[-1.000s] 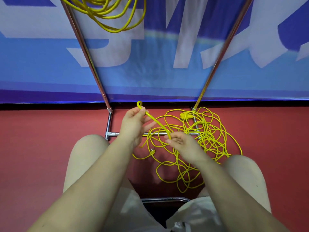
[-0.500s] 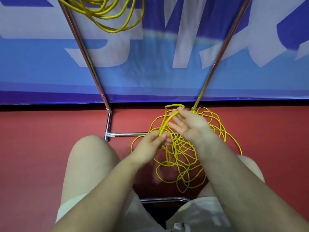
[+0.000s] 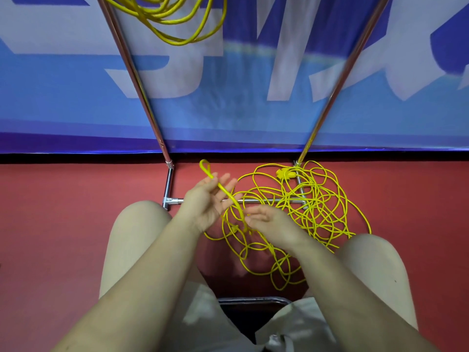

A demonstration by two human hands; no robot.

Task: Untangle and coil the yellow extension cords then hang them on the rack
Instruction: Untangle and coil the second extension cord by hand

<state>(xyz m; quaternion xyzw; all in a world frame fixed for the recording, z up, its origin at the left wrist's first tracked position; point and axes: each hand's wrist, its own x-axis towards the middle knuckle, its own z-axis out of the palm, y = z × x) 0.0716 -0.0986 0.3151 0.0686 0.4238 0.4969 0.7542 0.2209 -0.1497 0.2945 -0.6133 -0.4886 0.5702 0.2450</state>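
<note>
A tangled yellow extension cord (image 3: pixel 312 209) lies in a loose heap on the red floor between my knees, across the rack's base bar (image 3: pixel 264 200). Its yellow plug end (image 3: pixel 285 173) rests near the right pole's foot. My left hand (image 3: pixel 205 204) is raised, palm toward me, and pinches a doubled strand whose small loop (image 3: pixel 204 165) sticks up above the fingertips; the other fingers are spread. My right hand (image 3: pixel 269 222) grips the same strand lower down, close to the heap. A coiled yellow cord (image 3: pixel 175 21) hangs from the rack at the top.
Two slanted metal rack poles (image 3: pixel 133 72) (image 3: pixel 347 64) rise in front of a blue and white banner (image 3: pixel 241 102). My bare knees (image 3: pixel 142 224) flank the heap. The dark front edge of my seat (image 3: pixel 253 299) shows below.
My left hand went up and left with the loop end. My right hand dropped from above the heap to grip the strand lower down, so the doubled strand now stretches between both hands.
</note>
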